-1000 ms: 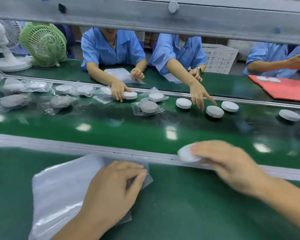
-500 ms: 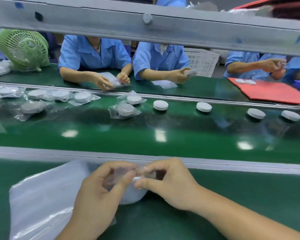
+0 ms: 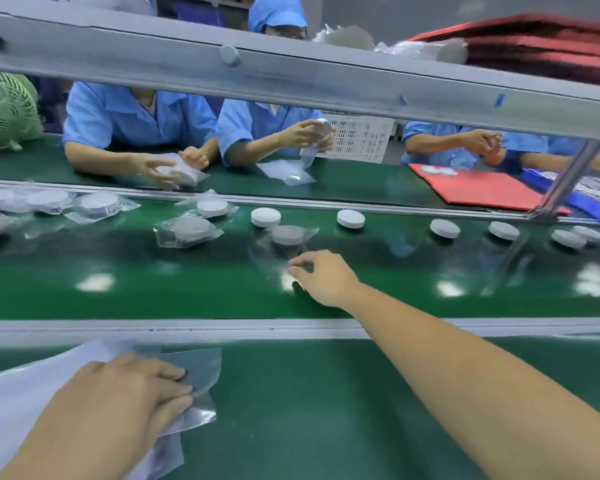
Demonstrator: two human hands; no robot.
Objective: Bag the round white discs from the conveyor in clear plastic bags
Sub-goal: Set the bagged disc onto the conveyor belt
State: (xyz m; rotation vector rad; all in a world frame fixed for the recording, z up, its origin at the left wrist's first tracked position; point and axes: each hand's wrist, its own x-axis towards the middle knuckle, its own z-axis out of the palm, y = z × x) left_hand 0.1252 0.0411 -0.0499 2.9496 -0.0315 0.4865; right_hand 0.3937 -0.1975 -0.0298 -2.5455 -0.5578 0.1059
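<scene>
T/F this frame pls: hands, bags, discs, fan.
1. The left hand lies flat on the stack of clear plastic bags. True.
2. The right hand rests on the near table. False: it is out over the green conveyor belt, beside a bagged white disc.
3. Bare round white discs lie on the belt right of that hand. True.
4. The green table fan stands at the far right. False: it is at the far left.
</scene>
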